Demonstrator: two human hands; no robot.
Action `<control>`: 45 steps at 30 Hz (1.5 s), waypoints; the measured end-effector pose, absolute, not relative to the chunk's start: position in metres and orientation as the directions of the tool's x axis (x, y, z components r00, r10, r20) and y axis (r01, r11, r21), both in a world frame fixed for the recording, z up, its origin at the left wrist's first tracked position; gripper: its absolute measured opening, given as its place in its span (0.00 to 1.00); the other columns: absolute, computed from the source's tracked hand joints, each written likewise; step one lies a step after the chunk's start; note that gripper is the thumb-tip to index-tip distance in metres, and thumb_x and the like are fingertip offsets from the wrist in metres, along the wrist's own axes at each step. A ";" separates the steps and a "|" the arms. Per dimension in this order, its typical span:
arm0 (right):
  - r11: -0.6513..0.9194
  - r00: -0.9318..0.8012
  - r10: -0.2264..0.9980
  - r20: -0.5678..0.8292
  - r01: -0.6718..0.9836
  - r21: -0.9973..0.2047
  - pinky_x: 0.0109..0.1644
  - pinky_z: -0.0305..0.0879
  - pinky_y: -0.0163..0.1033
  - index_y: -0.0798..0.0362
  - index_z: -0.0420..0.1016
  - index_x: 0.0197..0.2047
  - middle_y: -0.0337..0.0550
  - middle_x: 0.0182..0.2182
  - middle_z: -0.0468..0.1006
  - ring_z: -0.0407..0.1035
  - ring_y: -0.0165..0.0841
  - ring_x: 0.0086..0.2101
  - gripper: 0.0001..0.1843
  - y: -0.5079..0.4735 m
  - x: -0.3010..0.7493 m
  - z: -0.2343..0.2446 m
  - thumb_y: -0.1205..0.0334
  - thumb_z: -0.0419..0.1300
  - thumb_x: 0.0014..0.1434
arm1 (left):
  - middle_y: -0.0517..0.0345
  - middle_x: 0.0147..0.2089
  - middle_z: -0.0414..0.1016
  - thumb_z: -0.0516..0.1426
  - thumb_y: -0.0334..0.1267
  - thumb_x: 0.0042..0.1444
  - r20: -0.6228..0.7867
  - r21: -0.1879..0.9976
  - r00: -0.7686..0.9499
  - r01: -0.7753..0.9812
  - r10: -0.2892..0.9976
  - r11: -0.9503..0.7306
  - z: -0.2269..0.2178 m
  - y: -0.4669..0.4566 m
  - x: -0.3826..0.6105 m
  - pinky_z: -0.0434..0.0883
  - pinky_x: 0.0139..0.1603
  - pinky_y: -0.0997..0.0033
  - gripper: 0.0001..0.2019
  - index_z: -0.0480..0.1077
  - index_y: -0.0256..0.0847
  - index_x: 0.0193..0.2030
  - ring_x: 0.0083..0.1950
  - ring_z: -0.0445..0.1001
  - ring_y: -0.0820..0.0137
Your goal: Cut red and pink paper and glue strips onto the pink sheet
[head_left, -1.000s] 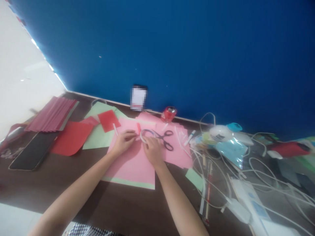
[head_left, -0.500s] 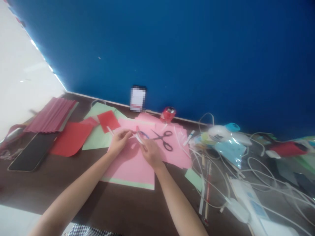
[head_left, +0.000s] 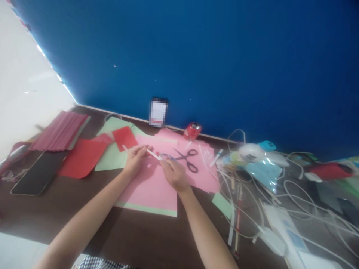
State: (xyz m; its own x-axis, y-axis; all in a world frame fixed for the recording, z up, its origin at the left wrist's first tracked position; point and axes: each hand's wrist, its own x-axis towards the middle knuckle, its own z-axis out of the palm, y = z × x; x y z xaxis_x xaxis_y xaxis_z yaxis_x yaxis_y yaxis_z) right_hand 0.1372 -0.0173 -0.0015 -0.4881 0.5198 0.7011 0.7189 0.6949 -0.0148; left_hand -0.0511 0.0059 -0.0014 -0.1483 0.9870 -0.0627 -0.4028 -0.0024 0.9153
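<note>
A narrow white strip (head_left: 153, 153) spans the gap between my hands, above a pink paper sheet (head_left: 157, 194) with a pale green edge. My left hand (head_left: 136, 160) pinches the strip, and a white end sticks out on its far left side. The other end is in the closed fingers of my right hand (head_left: 175, 173). Behind the right fingers shows part of a bluish ring (head_left: 167, 157); whether it is held or lies on the paper I cannot tell. Black-handled scissors (head_left: 187, 160) lie with blades parted just right of that hand.
To the left are a red sheet (head_left: 84, 158), a red square (head_left: 125, 138), green paper (head_left: 106, 160), a pleated pink stack (head_left: 60, 130) and a black phone (head_left: 36, 175). A red can-like object (head_left: 193, 130) stands by the wall. White cables (head_left: 260, 201) tangle at right.
The white strip, curled near my right hand before, is now drawn straight between both hands. My right hand has shifted slightly right.
</note>
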 end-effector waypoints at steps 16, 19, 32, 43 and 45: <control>0.638 -0.356 0.550 0.755 0.763 -0.105 0.42 0.69 0.36 0.56 0.69 0.52 0.49 0.36 0.77 0.72 0.33 0.38 0.17 -0.018 0.132 -0.002 0.70 0.53 0.59 | 0.43 0.47 0.76 0.64 0.43 0.44 -0.004 0.947 0.011 -0.322 1.000 0.008 -0.004 0.005 -0.049 0.69 0.53 0.56 0.24 0.68 0.36 0.48 0.48 0.75 0.59; 0.636 -0.351 0.564 0.748 0.762 -0.122 0.44 0.69 0.36 0.55 0.69 0.52 0.49 0.37 0.77 0.72 0.32 0.38 0.17 -0.018 0.132 -0.002 0.70 0.52 0.60 | 0.45 0.45 0.77 0.64 0.42 0.45 0.040 0.970 0.004 -0.239 0.999 -0.038 -0.007 0.005 -0.049 0.71 0.50 0.58 0.22 0.69 0.37 0.47 0.45 0.76 0.61; 0.660 -0.320 0.547 0.774 0.734 -0.163 0.41 0.68 0.35 0.56 0.71 0.49 0.48 0.35 0.77 0.72 0.32 0.37 0.15 -0.020 0.127 -0.002 0.71 0.54 0.59 | 0.54 0.34 0.77 0.54 0.40 0.54 0.362 0.900 -0.160 0.315 0.918 -0.300 -0.009 0.003 -0.051 0.70 0.42 0.66 0.09 0.74 0.41 0.35 0.38 0.74 0.66; 0.647 -0.314 0.571 0.759 0.741 -0.180 0.42 0.69 0.36 0.55 0.71 0.50 0.48 0.35 0.77 0.72 0.32 0.39 0.15 -0.022 0.128 -0.001 0.69 0.52 0.60 | 0.54 0.35 0.76 0.52 0.40 0.57 0.402 0.874 -0.222 0.383 0.888 -0.300 -0.015 0.004 -0.052 0.69 0.46 0.63 0.12 0.75 0.42 0.40 0.39 0.73 0.67; 0.650 -0.314 0.566 0.763 0.738 -0.179 0.42 0.69 0.36 0.55 0.71 0.50 0.49 0.36 0.77 0.72 0.32 0.39 0.15 -0.022 0.128 -0.002 0.69 0.53 0.60 | 0.54 0.35 0.77 0.52 0.40 0.57 0.409 0.869 -0.223 0.390 0.885 -0.304 -0.014 0.003 -0.052 0.68 0.46 0.63 0.12 0.75 0.42 0.40 0.40 0.73 0.66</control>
